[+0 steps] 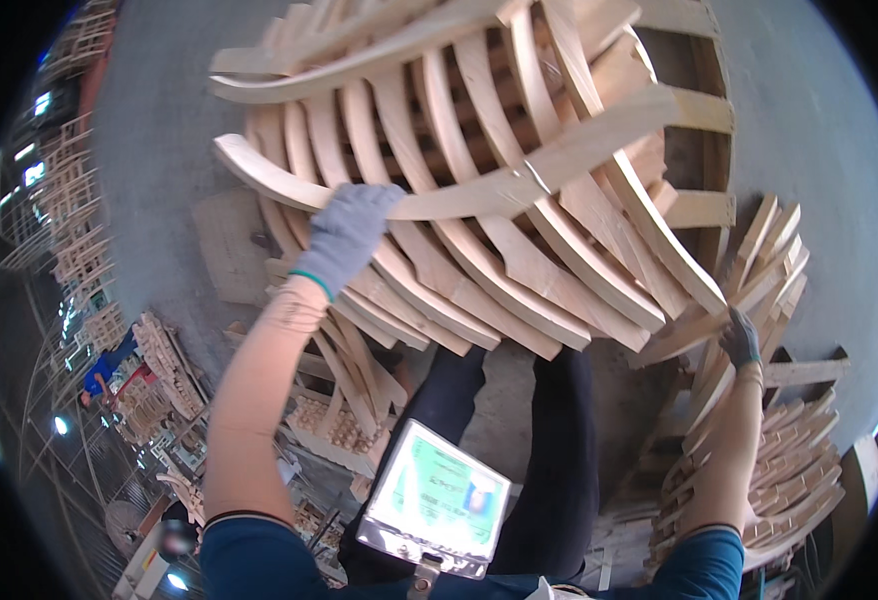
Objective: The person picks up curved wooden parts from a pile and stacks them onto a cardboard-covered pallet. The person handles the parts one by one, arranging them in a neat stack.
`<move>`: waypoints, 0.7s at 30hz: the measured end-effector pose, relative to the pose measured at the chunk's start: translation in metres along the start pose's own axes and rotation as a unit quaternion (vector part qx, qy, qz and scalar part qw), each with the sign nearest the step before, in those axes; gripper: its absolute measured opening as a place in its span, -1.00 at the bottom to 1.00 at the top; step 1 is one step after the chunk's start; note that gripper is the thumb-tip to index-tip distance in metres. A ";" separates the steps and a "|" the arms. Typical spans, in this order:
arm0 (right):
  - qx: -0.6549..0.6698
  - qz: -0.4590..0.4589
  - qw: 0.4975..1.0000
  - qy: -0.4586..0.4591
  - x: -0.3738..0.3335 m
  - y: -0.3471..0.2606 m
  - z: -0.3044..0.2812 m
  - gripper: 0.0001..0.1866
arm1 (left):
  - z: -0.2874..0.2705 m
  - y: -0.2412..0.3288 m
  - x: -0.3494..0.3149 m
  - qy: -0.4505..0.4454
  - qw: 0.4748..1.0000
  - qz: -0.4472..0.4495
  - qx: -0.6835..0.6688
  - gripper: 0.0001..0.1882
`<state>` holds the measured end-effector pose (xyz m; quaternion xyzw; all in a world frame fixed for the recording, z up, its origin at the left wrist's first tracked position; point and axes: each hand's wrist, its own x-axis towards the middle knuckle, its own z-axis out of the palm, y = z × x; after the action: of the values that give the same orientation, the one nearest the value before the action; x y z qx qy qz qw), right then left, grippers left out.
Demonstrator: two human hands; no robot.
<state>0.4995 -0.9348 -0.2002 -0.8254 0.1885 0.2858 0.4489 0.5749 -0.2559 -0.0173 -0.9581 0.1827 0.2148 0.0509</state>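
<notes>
My left hand (349, 232), in a grey glove with a green cuff, is closed round a long curved wooden piece (479, 196), shaped like a chair's back leg. That piece lies crosswise over a stack of similar curved pieces (549, 260), set side by side with small gaps. Out to the right, my right hand (741, 340), also gloved, has its fingers bent round a pale wooden piece (681, 338) beside the stack's near right corner. The fingertips there are partly hidden.
A wooden pallet frame (704, 160) shows at the stack's right edge. Loose wooden pieces (774, 245) lean in a pile at the right, above another stack of curved parts (789, 480). A badge (437, 500) hangs in front of me. Wooden frames (79, 220) line the far left.
</notes>
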 end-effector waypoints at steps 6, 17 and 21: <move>0.069 0.180 0.953 0.235 0.034 0.015 0.031 -0.63 | -0.004 0.010 0.017 -0.035 0.997 -0.031 -0.054 -0.46; 0.277 0.061 0.948 0.146 -0.052 -0.193 -0.047 -0.67 | 0.012 -0.008 -0.001 0.014 1.000 0.009 -0.001 -0.56; 0.081 -0.106 0.988 0.083 -0.083 -0.310 -0.012 -0.66 | 0.009 -0.002 0.001 -0.036 0.999 -0.036 -0.010 -0.63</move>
<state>0.6156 -0.7772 0.0549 -0.8223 0.1589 0.1509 0.5252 0.5729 -0.2525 -0.0260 -0.9561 0.1438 0.2494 0.0554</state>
